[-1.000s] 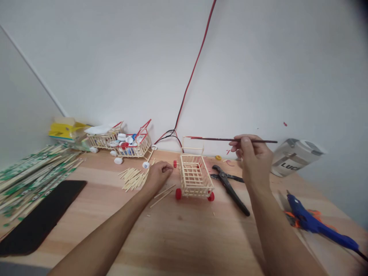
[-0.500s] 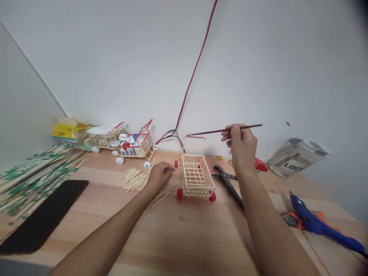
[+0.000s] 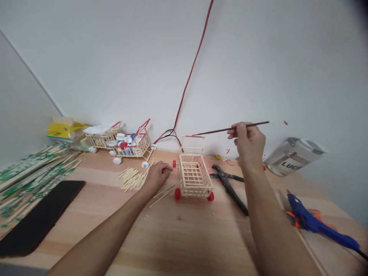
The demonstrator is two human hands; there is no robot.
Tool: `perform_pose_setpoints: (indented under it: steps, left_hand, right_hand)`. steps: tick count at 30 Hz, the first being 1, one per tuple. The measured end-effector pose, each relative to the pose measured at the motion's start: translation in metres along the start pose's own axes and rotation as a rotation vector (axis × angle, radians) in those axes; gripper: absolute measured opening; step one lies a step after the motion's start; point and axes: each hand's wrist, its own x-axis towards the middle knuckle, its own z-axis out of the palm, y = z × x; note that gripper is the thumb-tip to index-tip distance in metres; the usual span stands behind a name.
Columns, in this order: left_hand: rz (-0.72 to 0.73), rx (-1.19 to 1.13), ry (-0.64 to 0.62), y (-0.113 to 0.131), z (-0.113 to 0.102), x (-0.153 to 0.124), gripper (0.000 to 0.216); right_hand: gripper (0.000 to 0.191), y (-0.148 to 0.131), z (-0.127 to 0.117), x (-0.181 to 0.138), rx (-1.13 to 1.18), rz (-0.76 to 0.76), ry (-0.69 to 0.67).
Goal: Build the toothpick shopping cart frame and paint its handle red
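Evidently, brush (image 3: 218,130): slants right of centre; its tip meets, or nearly meets, the part-red bar (image 3: 188,136).
Right hand (image 3: 249,142): fingers pinch the brush past its middle, probably keeping skin off the bar.
Cart (image 3: 197,188): centre of the frame, on the desk (image 3: 178,237), bar toward the wall (image 3: 244,57), perhaps for unblocked reach.
Left hand (image 3: 157,176): left of the cart, fingers curled narrow; whether they hold anything, I cannot tell.
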Motion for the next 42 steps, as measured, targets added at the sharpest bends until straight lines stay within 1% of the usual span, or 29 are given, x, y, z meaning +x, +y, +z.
perform_pose_setpoints:
  steps: [4, 9, 14, 19, 25, 32, 37, 40, 42]
  left_hand:
    - [-0.009, -0.009, -0.004, -0.001, 0.001, 0.000, 0.020]
    - [-0.016, -0.010, -0.006, -0.002, 0.001, 0.000, 0.021]
    - [-0.008, 0.002, -0.011, -0.001, 0.001, 0.001, 0.020]
    - [-0.014, -0.003, -0.010, -0.001, 0.001, 0.001, 0.019]
    - [-0.009, -0.011, 0.000, -0.003, 0.001, 0.001, 0.019]
    - [0.015, -0.004, 0.010, -0.006, 0.003, 0.001, 0.019]
    - [0.016, -0.012, 0.011, -0.007, 0.003, 0.001, 0.020]
    - [0.014, -0.003, 0.015, -0.006, 0.003, 0.001, 0.020]
    - [0.006, 0.005, 0.007, -0.004, 0.003, 0.002, 0.020]
  right_hand:
    - [0.023, -0.002, -0.010, 0.004, -0.076, -0.001, 0.035]
    - [0.020, -0.010, -0.016, 0.007, -0.023, 0.031, 0.093]
    - [0.019, -0.019, -0.017, 0.006, -0.055, 0.022, 0.064]
    - [0.017, -0.018, -0.024, 0.009, -0.117, 0.001, 0.062]
    - [0.016, -0.021, -0.030, 0.009, -0.087, -0.024, 0.056]
    - [0.016, -0.029, -0.025, 0.000, -0.132, -0.113, -0.033]
    - [0.018, -0.028, -0.029, 0.001, -0.181, -0.200, -0.024]
    - [0.020, -0.034, -0.029, -0.004, -0.163, -0.239, -0.051]
    - [0.020, -0.041, -0.027, -0.011, -0.174, -0.282, -0.097]
